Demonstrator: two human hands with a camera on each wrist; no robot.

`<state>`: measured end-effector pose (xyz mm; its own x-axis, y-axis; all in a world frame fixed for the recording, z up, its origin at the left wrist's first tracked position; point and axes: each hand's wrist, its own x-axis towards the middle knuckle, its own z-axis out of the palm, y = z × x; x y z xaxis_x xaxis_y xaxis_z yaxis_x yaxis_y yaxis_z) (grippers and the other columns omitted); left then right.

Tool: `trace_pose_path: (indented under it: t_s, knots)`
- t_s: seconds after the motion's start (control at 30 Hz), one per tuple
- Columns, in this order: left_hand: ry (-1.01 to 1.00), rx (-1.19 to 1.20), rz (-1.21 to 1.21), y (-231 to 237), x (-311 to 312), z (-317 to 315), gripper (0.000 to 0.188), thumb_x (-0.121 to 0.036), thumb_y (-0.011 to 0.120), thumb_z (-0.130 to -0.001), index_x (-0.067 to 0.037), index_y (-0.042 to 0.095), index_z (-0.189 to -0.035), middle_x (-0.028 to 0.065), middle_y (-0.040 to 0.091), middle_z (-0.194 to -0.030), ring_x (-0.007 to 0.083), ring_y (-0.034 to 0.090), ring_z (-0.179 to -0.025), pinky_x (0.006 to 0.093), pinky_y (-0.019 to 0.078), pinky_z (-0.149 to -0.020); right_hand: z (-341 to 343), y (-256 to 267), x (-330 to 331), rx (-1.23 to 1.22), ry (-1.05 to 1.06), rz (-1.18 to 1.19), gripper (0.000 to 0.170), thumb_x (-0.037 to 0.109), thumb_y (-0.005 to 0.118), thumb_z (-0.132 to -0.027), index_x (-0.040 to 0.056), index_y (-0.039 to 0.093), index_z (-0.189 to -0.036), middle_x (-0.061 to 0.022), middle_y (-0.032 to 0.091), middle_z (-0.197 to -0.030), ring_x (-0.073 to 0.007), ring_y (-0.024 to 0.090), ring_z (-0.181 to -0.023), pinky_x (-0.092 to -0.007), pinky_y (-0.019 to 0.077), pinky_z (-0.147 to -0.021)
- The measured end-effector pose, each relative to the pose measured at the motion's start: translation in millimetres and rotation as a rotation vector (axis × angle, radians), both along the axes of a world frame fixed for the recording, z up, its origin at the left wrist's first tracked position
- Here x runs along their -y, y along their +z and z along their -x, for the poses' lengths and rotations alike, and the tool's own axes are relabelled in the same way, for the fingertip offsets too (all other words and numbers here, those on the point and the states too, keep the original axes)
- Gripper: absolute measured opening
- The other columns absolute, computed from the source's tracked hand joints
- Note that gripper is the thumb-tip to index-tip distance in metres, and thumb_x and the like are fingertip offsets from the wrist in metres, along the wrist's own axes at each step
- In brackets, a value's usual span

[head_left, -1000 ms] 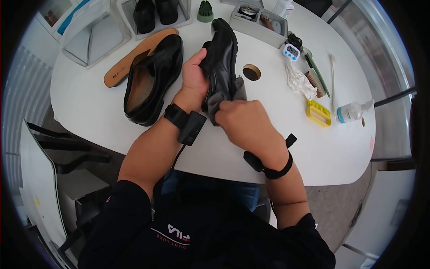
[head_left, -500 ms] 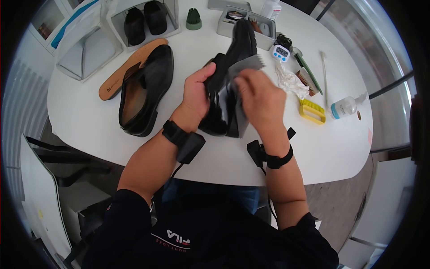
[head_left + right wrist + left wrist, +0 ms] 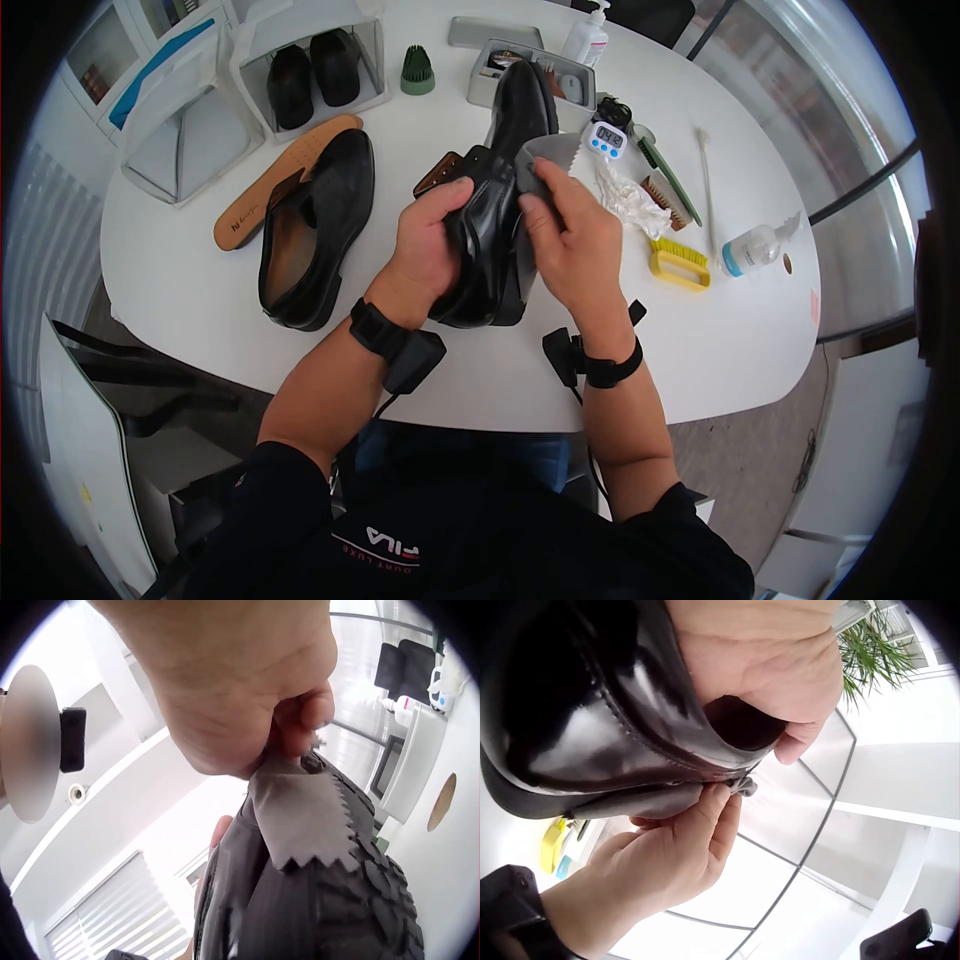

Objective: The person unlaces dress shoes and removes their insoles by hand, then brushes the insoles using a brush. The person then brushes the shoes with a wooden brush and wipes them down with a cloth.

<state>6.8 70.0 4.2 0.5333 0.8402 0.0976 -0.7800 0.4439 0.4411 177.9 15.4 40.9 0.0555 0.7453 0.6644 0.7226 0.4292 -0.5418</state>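
Note:
In the head view, my left hand (image 3: 422, 250) grips a glossy black leather shoe (image 3: 478, 270) by its side, the thumb over the opening's edge. The shoe's toe points away from me and its heel towards me. My right hand (image 3: 580, 240) pinches a grey cloth (image 3: 556, 152) with zigzag edges against the right side of the shoe. In the right wrist view, the cloth (image 3: 304, 817) lies over the edge of the treaded sole (image 3: 367, 892). A second black shoe (image 3: 345, 190) stands left of my hands, beside a tan insole (image 3: 238, 222).
Behind stand a clear-sided box (image 3: 375, 85) with two black shoes, a green brush (image 3: 418, 75) and an open grey tin (image 3: 482, 88). To the right lie a timer (image 3: 606, 140), crumpled white cloth (image 3: 630, 200), several brushes including a yellow brush (image 3: 682, 268), and a clear bottle (image 3: 750, 252).
My right hand and the grey cloth have moved from the shoe's heel forward along its right side. The held shoe has turned, and its opening with a brown inner flap now shows.

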Motion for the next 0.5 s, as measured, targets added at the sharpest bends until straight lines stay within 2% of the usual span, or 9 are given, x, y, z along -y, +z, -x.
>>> trace_pose_path:
  t_s: [0.07,0.13,0.2,0.27,0.33,0.37,0.4,0.5]
  knots:
    - [-0.042,0.002,-0.003,3.5,5.2,-1.7,0.039,-0.017,0.060,-0.099,0.003,0.063,-0.132,0.0172,0.073,-0.121,0.0292,0.072,-0.107,0.0416,0.0577,-0.098,-7.9,2.6,-3.9,0.054,-0.142,-0.145,0.030,0.014,0.076,-0.093,0.0033,0.071,-0.120,-0.0164,0.075,-0.095,-0.0311,0.072,-0.073,-0.0361,0.0572,-0.068]
    - [-0.040,-0.078,-0.062,4.8,10.2,-4.9,0.038,-0.012,0.061,-0.098,0.005,0.064,-0.131,0.0171,0.073,-0.121,0.0286,0.072,-0.105,0.0418,0.0585,-0.097,-13.7,6.7,-1.7,0.016,-0.204,-0.118,0.026,0.012,0.074,-0.095,0.0022,0.072,-0.119,-0.0168,0.075,-0.096,-0.0293,0.074,-0.075,-0.0348,0.0573,-0.069]
    - [-0.043,-0.093,-0.100,5.9,13.4,-5.9,0.036,-0.007,0.062,-0.095,0.005,0.064,-0.130,0.0157,0.073,-0.118,0.0272,0.073,-0.104,0.0415,0.0593,-0.095,-17.8,7.9,-2.8,-0.157,-0.278,-0.066,0.024,0.012,0.073,-0.097,0.0016,0.073,-0.118,-0.0168,0.076,-0.096,-0.0264,0.075,-0.077,-0.0333,0.0570,-0.070]
    - [-0.012,-0.163,-0.154,5.7,16.2,-6.1,0.036,-0.005,0.065,-0.094,0.004,0.065,-0.128,0.0118,0.074,-0.113,0.0220,0.072,-0.101,0.0380,0.0589,-0.092,-14.6,10.0,-0.8,-0.162,-0.275,-0.078,0.023,0.011,0.072,-0.098,0.0012,0.074,-0.118,-0.0172,0.076,-0.096,-0.0244,0.076,-0.080,-0.0326,0.0570,-0.071]
    - [0.048,-0.242,-0.243,7.4,17.5,-4.5,0.035,-0.004,0.066,-0.094,0.003,0.065,-0.127,0.0096,0.073,-0.113,0.0187,0.071,-0.100,0.0358,0.0581,-0.091,-10.9,10.1,1.1,-0.060,-0.117,-0.244,0.023,0.010,0.073,-0.097,0.0010,0.074,-0.118,-0.0169,0.076,-0.094,-0.0247,0.075,-0.078,-0.0317,0.0567,-0.072]
    - [0.107,-0.320,-0.328,9.0,18.6,-4.1,0.034,-0.004,0.067,-0.093,0.002,0.065,-0.127,0.0074,0.073,-0.112,0.0154,0.070,-0.099,0.0336,0.0572,-0.089,-7.2,13.8,4.8,-0.085,-0.092,-0.205,0.022,0.008,0.073,-0.097,0.0006,0.074,-0.117,-0.0152,0.076,-0.094,-0.0238,0.073,-0.076,-0.0299,0.0563,-0.073]
    - [0.105,-0.319,-0.333,11.1,21.0,-3.8,0.034,-0.004,0.067,-0.093,0.002,0.065,-0.127,0.0074,0.073,-0.112,0.0154,0.070,-0.099,0.0336,0.0572,-0.089,-7.8,13.7,4.5,-0.085,-0.095,-0.210,0.022,0.008,0.073,-0.097,0.0006,0.074,-0.117,-0.0152,0.076,-0.094,-0.0238,0.073,-0.076,-0.0299,0.0563,-0.073]
    - [0.196,-0.524,-0.621,28.3,32.1,2.4,0.033,-0.003,0.070,-0.094,0.001,0.064,-0.127,0.0051,0.071,-0.112,0.0116,0.065,-0.095,0.0298,0.0548,-0.085,-10.6,11.3,2.1,-0.131,-0.130,-0.265,0.022,0.007,0.072,-0.098,-0.0011,0.073,-0.118,-0.0151,0.076,-0.094,-0.0233,0.072,-0.075,-0.0288,0.0559,-0.074]
